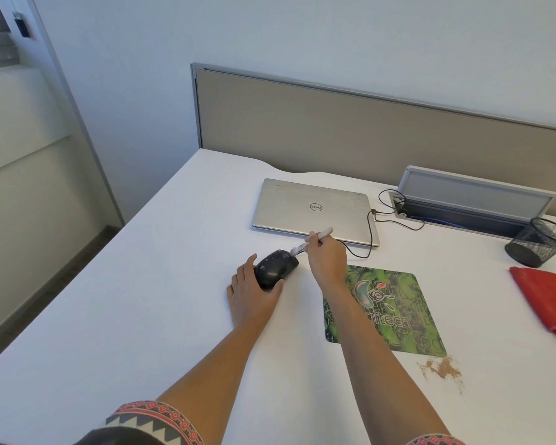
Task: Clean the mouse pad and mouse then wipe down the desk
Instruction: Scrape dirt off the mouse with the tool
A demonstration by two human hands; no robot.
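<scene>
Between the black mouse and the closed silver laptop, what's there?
Head view: a small pale brush, pinched by the right hand, spans it, bristles by the black computer mouse, handle tip toward the closed silver laptop.

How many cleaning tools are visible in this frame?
2: a small brush held in the right hand at the mouse, and a red cloth lying far right.

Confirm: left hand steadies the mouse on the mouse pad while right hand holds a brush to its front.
Wrong: the head view shows the mouse on the bare desk, left of the mouse pad. The left hand does steady it; the right hand holds a brush to its front.
</scene>
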